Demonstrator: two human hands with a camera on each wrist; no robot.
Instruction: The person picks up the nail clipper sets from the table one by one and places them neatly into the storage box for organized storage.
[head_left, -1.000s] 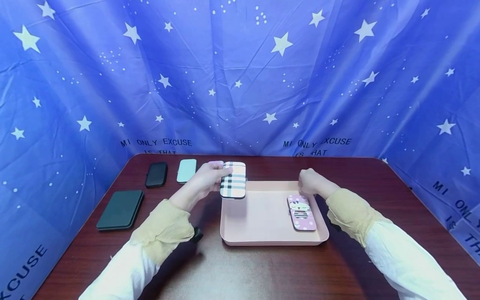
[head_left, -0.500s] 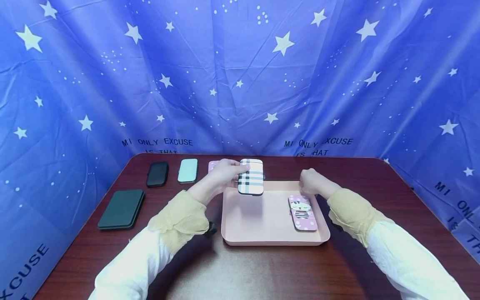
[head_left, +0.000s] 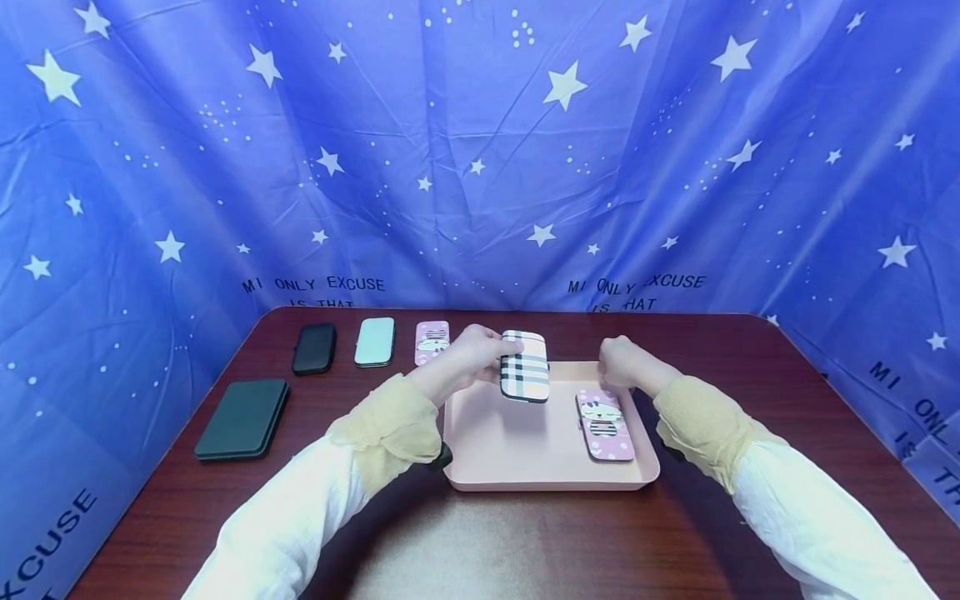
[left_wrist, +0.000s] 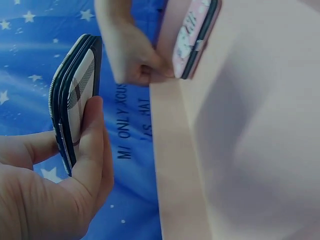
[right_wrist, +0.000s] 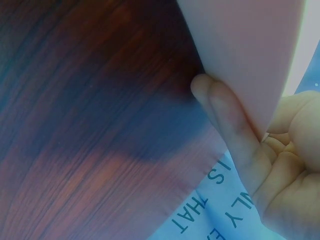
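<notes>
My left hand (head_left: 472, 357) pinches a small flat plaid case (head_left: 527, 367) in white, black and grey, thumb on one face and fingers on the other. It is held above the left part of a pale pink tray (head_left: 517, 454). In the left wrist view the case (left_wrist: 80, 95) shows a dark rim along its side. At the tray's back right corner my right hand (head_left: 632, 363) grips the rim; in the right wrist view, fingers (right_wrist: 232, 120) lie along the tray's outer wall. A pink cat-print case (head_left: 606, 427) lies inside the tray on the right.
Left of the tray, a second pink cat-print case (head_left: 432, 340), partly behind my left hand, a mint case (head_left: 374, 342) and a black case (head_left: 313, 348) form a back row. A larger dark green case (head_left: 242, 418) lies nearer. A blue star-print curtain (head_left: 480, 125) surrounds the table.
My left hand has carried the plaid case rightward, from the tray's left edge to over its inside, and slightly lower at the end. The right hand has stayed at the corner.
</notes>
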